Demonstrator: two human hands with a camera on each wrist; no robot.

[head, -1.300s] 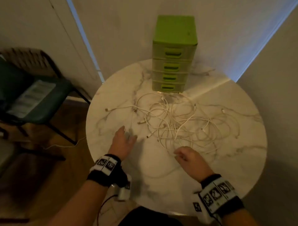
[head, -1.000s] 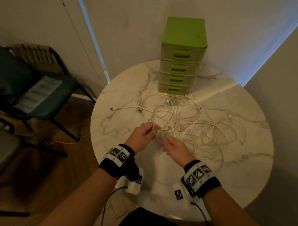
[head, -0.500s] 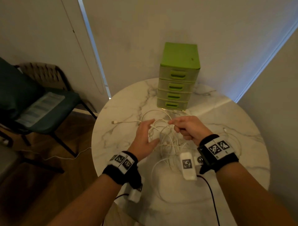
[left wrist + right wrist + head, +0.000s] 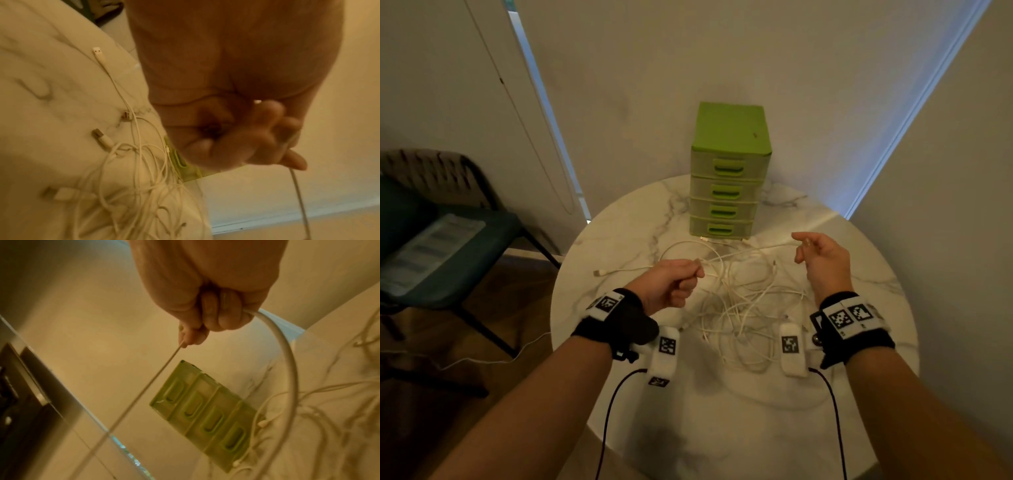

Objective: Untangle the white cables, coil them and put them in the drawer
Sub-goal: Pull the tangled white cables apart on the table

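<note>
Untangling: left hand (image 4: pixel 671 282) and right hand (image 4: pixel 822 262) each pinch one cable (image 4: pixel 750 251); next, draw it from the heap (image 4: pixel 746 308).

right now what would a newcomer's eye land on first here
The bright green drawer unit at the back of the round marble table stands out first, all four drawers closed. In front of it sprawls a tangle of white cables. Above the tangle, the left hand and right hand each pinch a cable strand, held apart.
</note>
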